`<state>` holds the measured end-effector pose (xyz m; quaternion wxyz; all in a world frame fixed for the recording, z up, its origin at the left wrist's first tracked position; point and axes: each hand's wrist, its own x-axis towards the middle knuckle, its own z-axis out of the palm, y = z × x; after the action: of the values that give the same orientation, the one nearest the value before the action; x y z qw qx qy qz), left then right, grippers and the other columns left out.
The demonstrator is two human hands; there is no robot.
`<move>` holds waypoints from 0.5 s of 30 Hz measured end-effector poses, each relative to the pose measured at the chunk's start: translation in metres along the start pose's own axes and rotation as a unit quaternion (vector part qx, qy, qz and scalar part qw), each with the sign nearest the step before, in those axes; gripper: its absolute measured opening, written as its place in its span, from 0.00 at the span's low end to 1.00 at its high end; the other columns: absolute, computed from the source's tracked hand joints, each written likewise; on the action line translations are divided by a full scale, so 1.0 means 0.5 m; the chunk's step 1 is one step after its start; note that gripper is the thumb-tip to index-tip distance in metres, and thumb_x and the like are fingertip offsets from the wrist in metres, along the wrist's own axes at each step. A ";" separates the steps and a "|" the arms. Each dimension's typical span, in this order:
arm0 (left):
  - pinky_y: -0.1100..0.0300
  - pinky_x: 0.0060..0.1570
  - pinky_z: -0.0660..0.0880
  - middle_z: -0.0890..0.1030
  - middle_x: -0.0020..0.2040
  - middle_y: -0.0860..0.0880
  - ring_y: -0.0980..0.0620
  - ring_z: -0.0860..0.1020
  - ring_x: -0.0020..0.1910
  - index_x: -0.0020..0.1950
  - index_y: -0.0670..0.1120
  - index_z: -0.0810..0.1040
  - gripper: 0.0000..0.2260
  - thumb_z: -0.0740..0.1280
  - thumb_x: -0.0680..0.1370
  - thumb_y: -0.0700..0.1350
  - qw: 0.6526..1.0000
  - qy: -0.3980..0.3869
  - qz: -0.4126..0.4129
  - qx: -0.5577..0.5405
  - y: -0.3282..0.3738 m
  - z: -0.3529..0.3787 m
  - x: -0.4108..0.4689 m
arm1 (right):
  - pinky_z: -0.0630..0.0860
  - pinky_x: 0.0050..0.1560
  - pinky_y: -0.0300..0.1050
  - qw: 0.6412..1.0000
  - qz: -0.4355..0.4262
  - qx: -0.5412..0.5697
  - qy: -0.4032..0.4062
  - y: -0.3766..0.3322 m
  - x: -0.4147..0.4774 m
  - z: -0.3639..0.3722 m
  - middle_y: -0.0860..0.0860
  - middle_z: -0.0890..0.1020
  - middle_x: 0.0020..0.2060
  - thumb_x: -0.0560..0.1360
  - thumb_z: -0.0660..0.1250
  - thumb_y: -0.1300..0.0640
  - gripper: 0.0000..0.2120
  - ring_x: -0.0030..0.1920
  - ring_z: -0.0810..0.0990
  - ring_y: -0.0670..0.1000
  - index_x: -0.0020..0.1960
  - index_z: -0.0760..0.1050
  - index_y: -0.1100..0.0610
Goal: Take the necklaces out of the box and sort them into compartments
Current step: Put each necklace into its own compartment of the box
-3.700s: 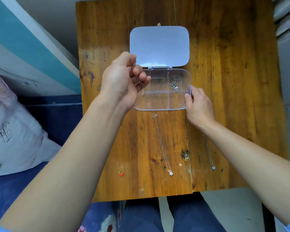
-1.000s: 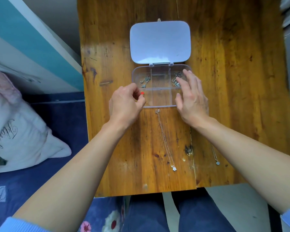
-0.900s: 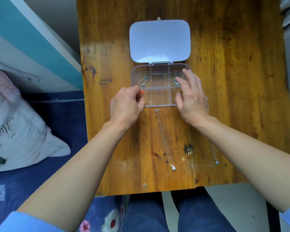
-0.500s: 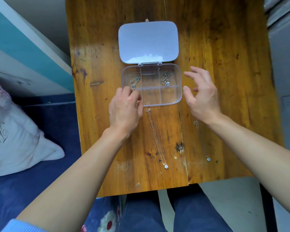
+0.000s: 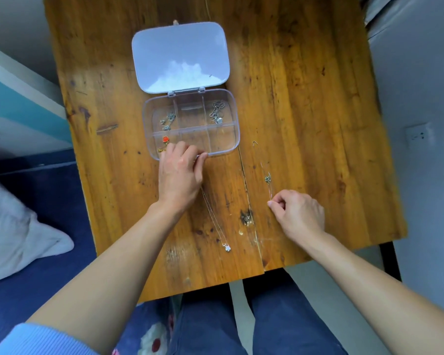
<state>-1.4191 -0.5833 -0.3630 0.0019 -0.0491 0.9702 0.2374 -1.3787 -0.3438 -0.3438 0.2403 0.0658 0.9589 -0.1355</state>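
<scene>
A clear compartment box (image 5: 235, 116) lies open on the wooden table (image 5: 305, 103), its lid (image 5: 180, 56) flat behind it. One silver necklace (image 5: 167, 121) sits in the far left cell, another (image 5: 217, 112) in the far right cell. A red-pendant necklace (image 5: 165, 140) lies in the near left cell. My left hand (image 5: 181, 172) rests at the box's near edge, fingers curled over the rim. A thin gold chain (image 5: 215, 221) stretches on the table below it. My right hand (image 5: 297, 213) pinches the near end of a dark-pendant chain (image 5: 267, 178).
A pale pillow (image 5: 13, 234) lies on blue bedding at the left. My legs in blue trousers (image 5: 287, 316) are under the table's near edge. A wall socket (image 5: 418, 134) shows at the right. A dark knot (image 5: 246, 217) marks the wood between my hands.
My left hand has let the red-pendant necklace into the near left cell. My right hand left the box, moved down and right, and pinched the dark-pendant chain on the table.
</scene>
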 end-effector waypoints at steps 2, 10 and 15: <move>0.56 0.45 0.62 0.78 0.41 0.43 0.40 0.73 0.44 0.45 0.42 0.81 0.13 0.61 0.79 0.48 1.000 0.005 0.001 0.002 0.002 0.000 -0.002 | 0.67 0.38 0.46 1.000 -0.022 -0.008 -0.021 0.001 0.001 0.005 0.50 0.83 0.44 0.79 0.63 0.48 0.10 0.45 0.80 0.59 0.46 0.78 0.53; 0.58 0.44 0.60 0.79 0.42 0.43 0.41 0.74 0.45 0.45 0.43 0.81 0.10 0.63 0.79 0.46 1.000 0.007 -0.001 -0.002 0.005 -0.001 -0.001 | 0.66 0.60 0.47 0.960 -0.167 0.217 0.065 -0.028 0.020 -0.072 0.53 0.74 0.67 0.74 0.66 0.56 0.06 0.70 0.68 0.52 0.38 0.74 0.55; 0.59 0.45 0.59 0.80 0.43 0.44 0.42 0.73 0.45 0.46 0.42 0.81 0.10 0.63 0.79 0.46 1.000 0.003 -0.002 -0.003 0.007 -0.001 -0.003 | 0.76 0.60 0.50 0.862 -0.134 0.489 0.030 -0.109 0.051 -0.140 0.52 0.86 0.42 0.74 0.63 0.60 0.05 0.54 0.84 0.51 0.38 0.71 0.56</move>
<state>-1.4181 -0.5804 -0.3610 -0.0007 -0.0514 0.9694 0.2399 -1.4426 -0.3740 -0.2844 0.1277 0.0498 0.7760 -0.6156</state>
